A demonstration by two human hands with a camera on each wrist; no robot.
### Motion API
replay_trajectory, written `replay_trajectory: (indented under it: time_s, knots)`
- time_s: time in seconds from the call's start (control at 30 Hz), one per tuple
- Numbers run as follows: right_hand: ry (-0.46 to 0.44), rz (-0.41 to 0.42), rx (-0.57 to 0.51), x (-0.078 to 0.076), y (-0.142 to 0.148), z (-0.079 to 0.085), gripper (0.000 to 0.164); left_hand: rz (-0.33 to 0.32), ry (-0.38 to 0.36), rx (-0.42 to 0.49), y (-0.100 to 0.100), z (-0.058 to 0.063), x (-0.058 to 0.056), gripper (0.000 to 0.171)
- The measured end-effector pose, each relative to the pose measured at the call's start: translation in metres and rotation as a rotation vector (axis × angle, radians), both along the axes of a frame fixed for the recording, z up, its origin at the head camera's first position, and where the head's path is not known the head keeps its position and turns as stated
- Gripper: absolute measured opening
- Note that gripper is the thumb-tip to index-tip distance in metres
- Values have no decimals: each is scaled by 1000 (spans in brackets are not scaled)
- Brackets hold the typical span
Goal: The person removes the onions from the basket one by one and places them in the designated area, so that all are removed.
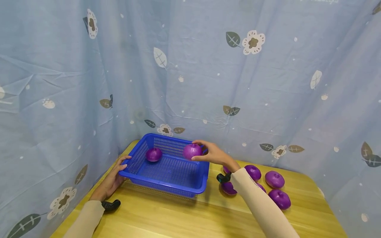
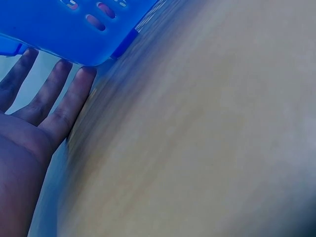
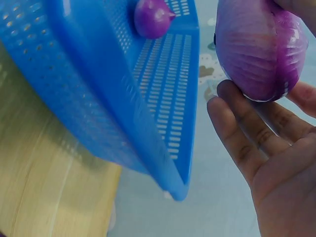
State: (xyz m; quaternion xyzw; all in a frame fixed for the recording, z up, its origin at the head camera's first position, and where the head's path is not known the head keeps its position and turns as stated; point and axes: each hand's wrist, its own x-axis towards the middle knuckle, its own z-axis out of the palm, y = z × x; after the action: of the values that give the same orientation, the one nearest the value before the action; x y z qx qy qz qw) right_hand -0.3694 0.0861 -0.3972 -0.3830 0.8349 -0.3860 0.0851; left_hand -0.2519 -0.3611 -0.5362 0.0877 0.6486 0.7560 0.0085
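A blue plastic basket with slotted walls stands on the wooden table. My left hand holds its left rim; in the left wrist view several fingers reach along its outer side, fairly straight. One purple onion lies inside, near the back left corner. Over the basket's right end, my right hand grips another purple onion between thumb and fingers. From the right wrist view, that held onion is beside the basket's rim, apart from it.
Several more purple onions lie on the table to the right, partly hidden by my right forearm. A blue curtain with flowers and leaves hangs behind the table and along its left side.
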Motion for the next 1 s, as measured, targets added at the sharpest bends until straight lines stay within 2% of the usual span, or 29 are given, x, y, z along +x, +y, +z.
replay_trajectory:
  time_s: [0.4, 0.73, 1.0]
  knots:
    - [32, -22, -31, 6, 36, -5, 69, 9, -7, -10, 1, 1, 0, 47]
    - [52, -53, -22, 12, 62, -12, 75, -4, -12, 10, -1, 0, 1, 46]
    - [-10, -118, -23, 29, 84, -15, 72, 2, -12, -4, 1, 1, 2, 46]
